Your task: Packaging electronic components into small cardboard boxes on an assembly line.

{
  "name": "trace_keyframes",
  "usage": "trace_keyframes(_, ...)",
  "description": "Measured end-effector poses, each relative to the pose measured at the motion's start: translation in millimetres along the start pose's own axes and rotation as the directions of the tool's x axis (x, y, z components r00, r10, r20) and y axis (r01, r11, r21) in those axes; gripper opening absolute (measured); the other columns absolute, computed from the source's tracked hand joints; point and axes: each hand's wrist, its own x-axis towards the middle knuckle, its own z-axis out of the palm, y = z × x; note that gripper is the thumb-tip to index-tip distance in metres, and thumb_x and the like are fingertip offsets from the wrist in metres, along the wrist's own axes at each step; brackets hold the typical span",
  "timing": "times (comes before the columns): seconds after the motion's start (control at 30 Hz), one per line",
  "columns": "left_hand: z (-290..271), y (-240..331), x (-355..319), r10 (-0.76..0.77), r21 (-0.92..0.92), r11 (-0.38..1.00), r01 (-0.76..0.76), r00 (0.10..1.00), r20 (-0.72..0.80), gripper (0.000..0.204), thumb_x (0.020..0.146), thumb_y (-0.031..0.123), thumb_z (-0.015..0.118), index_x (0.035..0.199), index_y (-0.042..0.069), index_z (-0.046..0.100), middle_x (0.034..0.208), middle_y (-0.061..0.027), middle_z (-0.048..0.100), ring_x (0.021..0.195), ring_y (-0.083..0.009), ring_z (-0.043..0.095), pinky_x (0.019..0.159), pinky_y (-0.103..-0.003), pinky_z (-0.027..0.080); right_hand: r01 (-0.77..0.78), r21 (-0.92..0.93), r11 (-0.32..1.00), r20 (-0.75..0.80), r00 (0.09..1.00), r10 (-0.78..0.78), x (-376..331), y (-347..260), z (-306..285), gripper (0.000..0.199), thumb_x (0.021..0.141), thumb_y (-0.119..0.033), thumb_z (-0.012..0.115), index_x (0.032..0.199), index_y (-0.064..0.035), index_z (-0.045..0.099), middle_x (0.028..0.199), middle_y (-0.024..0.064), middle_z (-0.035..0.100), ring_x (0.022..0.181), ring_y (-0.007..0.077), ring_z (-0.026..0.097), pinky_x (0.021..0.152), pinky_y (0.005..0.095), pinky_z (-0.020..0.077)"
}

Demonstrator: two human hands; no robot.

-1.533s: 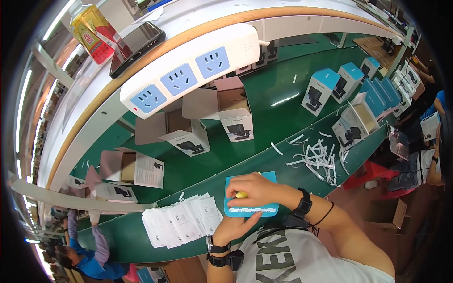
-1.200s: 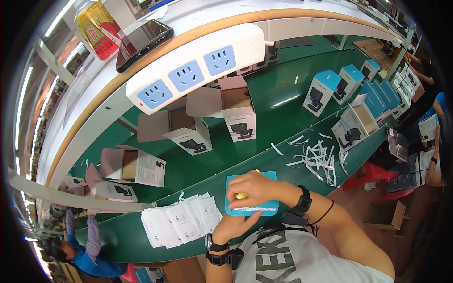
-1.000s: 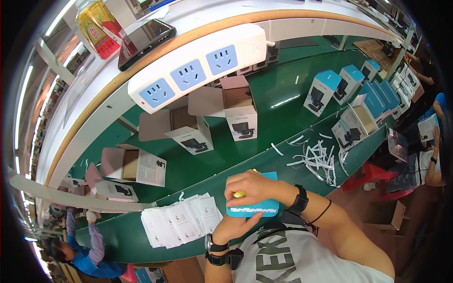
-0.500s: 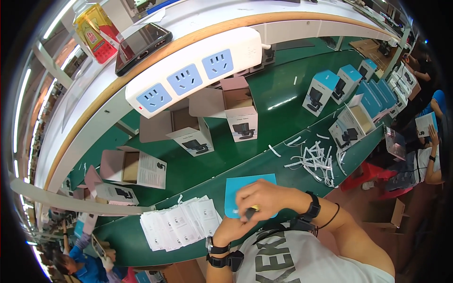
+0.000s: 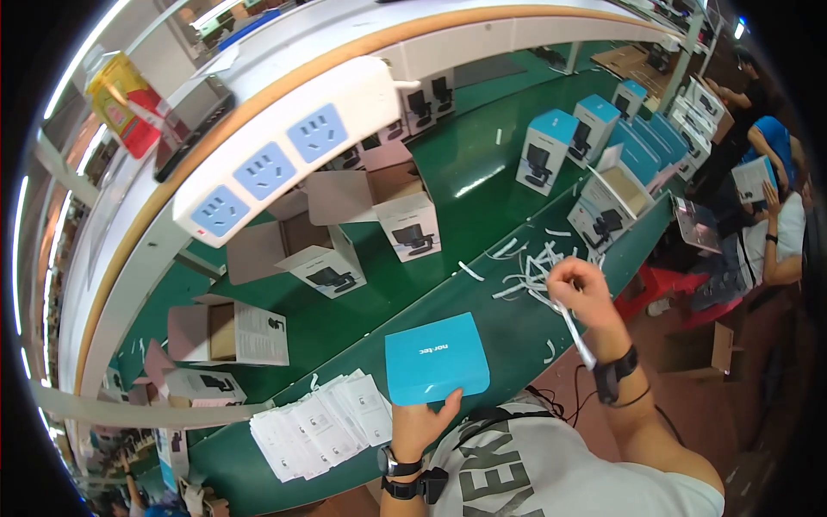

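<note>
My left hand (image 5: 422, 426) grips the near edge of a blue box (image 5: 435, 358) on the green bench, its thumb along the edge and its other fingers hidden. My right hand (image 5: 587, 293) is raised to the right, fingers pinched on a long white strip (image 5: 577, 336) that hangs toward my wrist. Below and beyond this hand, a loose heap of white strips (image 5: 521, 280) lies on the bench. Overlapping printed white sheets (image 5: 323, 426) are spread left of the blue box.
Open cartons (image 5: 332, 267) with microphone-like pictures stand along the back of the bench. Closed blue-topped boxes (image 5: 547, 151) are at the far right. A white power strip (image 5: 284, 155) is fixed to the shelf edge, near a phone (image 5: 196, 125). Other people (image 5: 771, 228) work at right.
My hands were together over the blue box, with a dark and yellow object between them. Now my right hand is away to the right with a white strip, and my left hand grips the box.
</note>
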Motion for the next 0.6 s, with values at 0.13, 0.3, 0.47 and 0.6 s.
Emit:
trace_keyframes(0.13, 11.8, 0.7, -4.6, -0.195, -0.146, 0.976, 0.161, 0.945, -0.263, 0.052, 0.075, 0.028, 0.092, 0.114, 0.001, 0.071, 0.115, -0.0158, 0.073, 0.110, -0.0341, 0.068, 0.091, -0.043, 0.054, 0.339, -0.651, 0.679, 0.186, 0.939, -0.290, -23.1, 26.2, -12.6, 0.043, 0.083, -0.012, 0.083, 0.124, -0.0059, 0.072, 0.098, 0.0038, 0.073, 0.071, 0.0061, 0.056, 0.064, 0.0244, 0.0458)
trace_keyframes(0.3, 20.1, 17.4, -3.6, -0.326, -0.125, 0.945, 0.302, 0.896, -0.300, 0.060, 0.069, 0.025, 0.097, 0.116, 0.001, 0.070, 0.123, -0.0193, 0.068, 0.127, -0.0377, 0.058, 0.102, -0.045, 0.050, -0.023, -0.174, 0.984, 0.268, 0.961, 0.070, -67.4, 13.3, 75.4, 0.054, 0.083, -0.012, 0.086, 0.134, -0.0104, 0.070, 0.107, 0.0072, 0.073, 0.069, 0.0107, 0.058, 0.065, 0.0277, 0.0501)
trace_keyframes(0.47, 22.8, 12.0, -14.8, -0.188, -0.199, 0.975, 0.097, 0.838, -0.512, 0.062, 0.070, 0.012, 0.095, 0.124, 0.001, 0.067, 0.132, -0.0156, 0.060, 0.134, -0.0307, 0.052, 0.104, -0.041, 0.050, 0.236, -0.244, 0.941, 0.188, 0.963, -0.192, -71.7, 31.0, 88.9, 0.049, 0.083, -0.012, 0.087, 0.130, -0.0118, 0.073, 0.104, 0.0081, 0.073, 0.068, 0.0135, 0.062, 0.061, 0.0298, 0.0509)
trace_keyframes(0.6, 3.6, -11.8, -31.2, -0.247, -0.399, 0.912, 0.094, 0.903, -0.352, 0.063, 0.072, 0.000, 0.090, 0.131, 0.002, 0.066, 0.137, -0.0135, 0.055, 0.132, -0.0266, 0.054, 0.101, -0.038, 0.051, 0.406, -0.341, 0.848, 0.147, 0.914, -0.378, -79.7, 48.1, 90.1, 0.045, 0.080, -0.011, 0.088, 0.123, -0.0128, 0.076, 0.102, 0.0079, 0.073, 0.068, 0.0132, 0.063, 0.056, 0.0301, 0.0503)
